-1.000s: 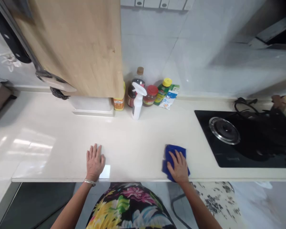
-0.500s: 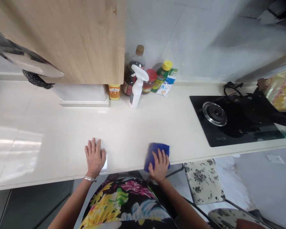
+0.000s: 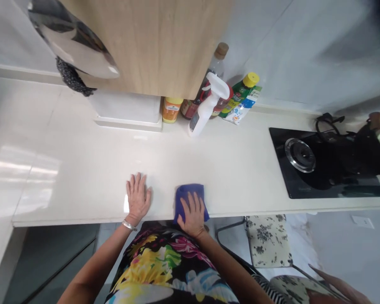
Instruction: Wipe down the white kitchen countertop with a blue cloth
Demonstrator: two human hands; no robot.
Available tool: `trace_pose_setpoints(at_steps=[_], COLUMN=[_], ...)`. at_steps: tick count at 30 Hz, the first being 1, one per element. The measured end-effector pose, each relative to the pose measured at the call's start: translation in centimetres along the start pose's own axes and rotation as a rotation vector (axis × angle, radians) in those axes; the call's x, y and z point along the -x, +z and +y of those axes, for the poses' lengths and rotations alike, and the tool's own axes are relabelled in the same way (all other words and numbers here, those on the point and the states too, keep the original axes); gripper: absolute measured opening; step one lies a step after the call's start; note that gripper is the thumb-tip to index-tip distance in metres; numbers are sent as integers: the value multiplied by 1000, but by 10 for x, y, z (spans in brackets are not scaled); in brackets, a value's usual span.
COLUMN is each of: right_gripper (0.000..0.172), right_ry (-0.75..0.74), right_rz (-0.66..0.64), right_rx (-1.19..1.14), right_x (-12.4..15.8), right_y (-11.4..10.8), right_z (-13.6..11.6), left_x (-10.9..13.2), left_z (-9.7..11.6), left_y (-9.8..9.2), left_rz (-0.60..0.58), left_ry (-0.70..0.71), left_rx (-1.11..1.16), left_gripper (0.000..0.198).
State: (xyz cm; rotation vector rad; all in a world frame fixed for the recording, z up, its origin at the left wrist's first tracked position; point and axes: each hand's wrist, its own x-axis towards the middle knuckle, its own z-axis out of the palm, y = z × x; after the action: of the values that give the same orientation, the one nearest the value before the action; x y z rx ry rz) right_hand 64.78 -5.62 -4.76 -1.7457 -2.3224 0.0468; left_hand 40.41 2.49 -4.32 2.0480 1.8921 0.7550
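My right hand holds a folded blue cloth down against the front edge of the white countertop. Its fingers are laid across the cloth, and part of the cloth is hidden beneath the palm. To the left, my left hand rests flat on the bare countertop with its fingers spread, holding nothing. A silver bracelet circles that wrist. Both hands lie close to the counter's front edge, with the cloth a short way right of the left hand.
Behind the hands stand a white spray bottle, a yellow-orange container and a green bottle with yellow cap. A wooden board overhangs at the back. Right is a black cooktop. Below it stands a floral-seated chair; another person's arm shows nearby.
My right hand has slid the blue cloth leftward along the counter, nearer my left hand. The left hand stays flat in about the same place. The view has shifted somewhat.
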Motion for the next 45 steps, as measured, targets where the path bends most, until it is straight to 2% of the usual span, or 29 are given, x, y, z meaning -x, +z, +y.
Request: trace_pose_setpoints(at_steps=[4,8,12,17,21,24,26,28,35,38,41,45], right_gripper=[76,75,67,62,57,57,58,59,66,69,73,81], right_ry=[-83,-135,-143,-112,-41,37,72,64,-2,-81,-159,-298], right_rz=[-27,-32,-27,-21,40,106,139,138,87,32,-26,-74], right_rx=[-21,-85,-160,-172,-103,-53,-14,5,-63,-93,-110,-136], right_x=[-15,-21,-14,13,36,41,36,27,-22,-43,-65,-94], right_y=[5,3,-3,-10,-9,-1,5,12,34,42,51,65], right_z=[-32,-40,-26,11,36,30,11,-19,-159,-211,-258,-328], left_x=[2,11,39,73,74,65,61,59,69,82,101,125], left_z=[0,1,-10,-42,-62,-75,-88,-109,-210,-252,-287,-324], left_y=[5,-2,-29,-66,-75,-82,-93,-109,-188,-220,-247,-268], left_rz=[34,-5,-51,61,101,84,74,103,402,520,589,594], left_ry=[8,41,10,-71,-61,-30,-18,-34,-311,-484,-632,-674], left_rx=[-37,-76,-103,-92,-53,9,58,75,-19,-63,-87,-82], left_gripper=[51,45,43,41,37,37,39,40,36,37,37,37])
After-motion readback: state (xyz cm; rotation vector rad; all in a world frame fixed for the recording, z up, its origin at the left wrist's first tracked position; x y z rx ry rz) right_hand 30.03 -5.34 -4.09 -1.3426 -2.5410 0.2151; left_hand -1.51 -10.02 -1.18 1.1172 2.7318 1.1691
